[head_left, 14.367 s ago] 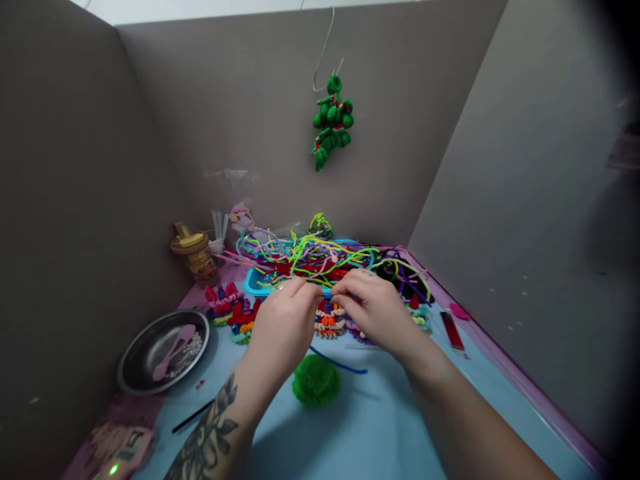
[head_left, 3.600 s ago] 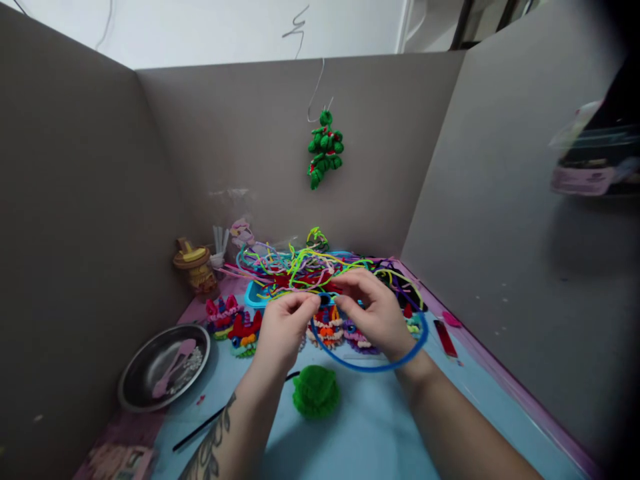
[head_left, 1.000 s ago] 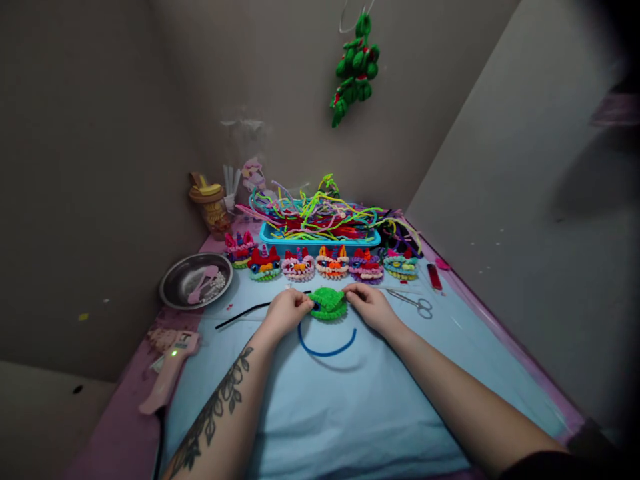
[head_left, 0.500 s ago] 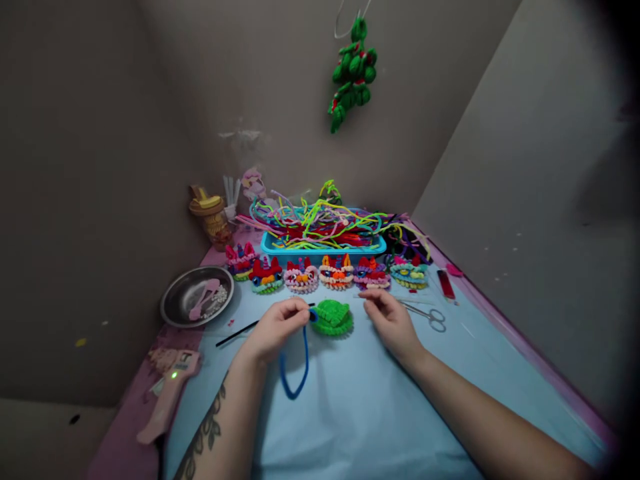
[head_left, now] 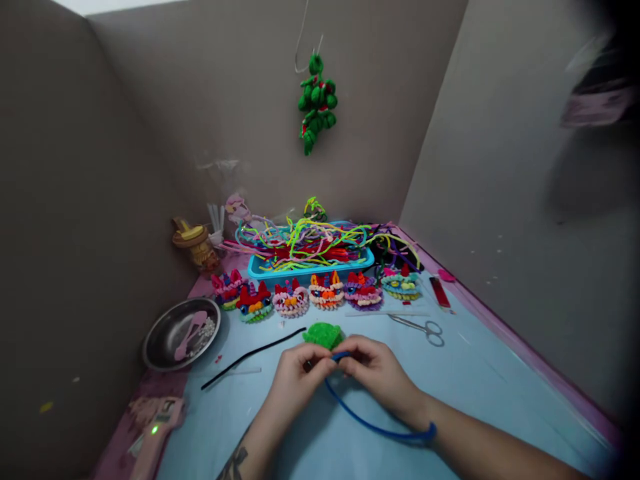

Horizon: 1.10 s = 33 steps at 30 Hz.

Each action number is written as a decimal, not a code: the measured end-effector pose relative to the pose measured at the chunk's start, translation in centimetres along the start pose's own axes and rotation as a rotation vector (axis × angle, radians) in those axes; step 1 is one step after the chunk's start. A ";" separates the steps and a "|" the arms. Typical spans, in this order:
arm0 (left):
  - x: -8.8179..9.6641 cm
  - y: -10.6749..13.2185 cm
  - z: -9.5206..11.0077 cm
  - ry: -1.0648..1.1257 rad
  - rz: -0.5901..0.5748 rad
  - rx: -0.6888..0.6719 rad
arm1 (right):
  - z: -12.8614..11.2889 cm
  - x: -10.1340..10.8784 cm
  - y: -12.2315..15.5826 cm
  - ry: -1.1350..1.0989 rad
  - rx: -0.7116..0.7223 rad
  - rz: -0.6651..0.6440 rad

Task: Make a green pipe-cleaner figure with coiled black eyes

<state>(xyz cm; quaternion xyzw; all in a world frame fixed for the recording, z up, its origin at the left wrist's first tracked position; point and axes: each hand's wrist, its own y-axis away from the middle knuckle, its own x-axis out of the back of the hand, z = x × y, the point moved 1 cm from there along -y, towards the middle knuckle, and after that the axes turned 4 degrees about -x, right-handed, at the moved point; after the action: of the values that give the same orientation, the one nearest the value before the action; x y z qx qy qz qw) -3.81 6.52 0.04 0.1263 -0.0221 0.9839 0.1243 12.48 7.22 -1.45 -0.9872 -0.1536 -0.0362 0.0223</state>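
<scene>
Blue pipe cleaner (head_left: pixel 358 417) is being pinched at its upper end between both hands, near the middle of the desk's front half. The right hand (head_left: pixel 381 373) is closing thumb and forefinger on that end, and the left hand (head_left: pixel 299 381) is pressing its curled fingertips shut on the same spot, so the two hands are meeting tip to tip. From there the blue pipe cleaner is curving down and off towards the right forearm, its far end lying by the wrist.

Just behind the fingertips a green woven piece (head_left: pixel 324 335) is lying flat on the desk (head_left: pixel 480 390), whose surface is showing pale blue with a pink border along its left and right edges. A black pipe cleaner (head_left: pixel 250 357) is stretching from the green piece towards the left edge. Scissors (head_left: pixel 423 327) are lying to the right, with a small red object (head_left: pixel 440 292) beyond them near the right edge.

Further back, a row of little woven faces (head_left: pixel 325 292) is running across the desk, in front of a blue tray (head_left: pixel 280 274) that is overflowing with a tangle of coloured pipe cleaners (head_left: pixel 310 240). At the left edge a steel bowl (head_left: pixel 150 348) is holding a pink spoon (head_left: pixel 188 333), a pink glue gun (head_left: pixel 156 430) is glowing green at the front left corner, and a yellow-lidded jar (head_left: pixel 193 244) is standing at the back left.

Plain grey walls (head_left: pixel 75 167) are enclosing the desk on three sides, and a green ornament (head_left: pixel 316 100) is hanging on the back one.
</scene>
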 end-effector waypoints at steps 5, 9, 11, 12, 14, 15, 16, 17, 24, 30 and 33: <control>0.5 0.1 0.3 0.065 -0.015 -0.039 | -0.6 0.6 -0.5 0.230 0.127 0.027; 1.0 0.1 -0.3 0.303 0.020 0.023 | -0.5 0.8 -0.6 0.426 0.278 -0.023; 1.3 0.0 -0.8 0.397 0.078 0.087 | -0.5 1.1 -0.6 0.478 0.300 -0.048; 1.3 0.0 -1.0 0.431 0.104 0.109 | -0.4 1.2 -0.7 0.490 0.289 -0.043; 1.5 -0.1 -1.1 0.492 0.170 0.118 | -0.4 1.7 -0.8 0.484 0.236 0.010; 1.6 -0.1 -1.0 0.532 0.220 0.108 | -0.4 2.0 -0.9 0.472 0.203 0.050; 1.8 -0.2 -0.8 0.584 0.280 0.092 | -0.4 2.3 -1.0 0.457 0.174 0.090; 2.1 -0.3 -0.5 0.641 0.349 0.075 | -0.3 2.6 -1.2 0.441 0.148 0.124; 6.7 -5.1 3.3 0.844 0.698 0.098 | 0.0 3.1 -1.4 0.372 0.074 0.149; 6.1 -8.6 4.9 0.684 0.713 0.142 | -0.1 3.0 -1.8 0.313 0.057 0.129; 2.9 -6.7 4.4 0.310 0.565 -0.006 | 0.0 3.2 -2.1 0.162 -0.030 0.111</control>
<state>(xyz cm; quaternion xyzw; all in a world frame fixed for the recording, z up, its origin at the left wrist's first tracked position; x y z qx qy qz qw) -3.77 13.32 5.15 -0.0366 -0.0399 0.9870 -0.1516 14.88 10.19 -1.16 -0.9883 -0.0960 -0.1168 0.0217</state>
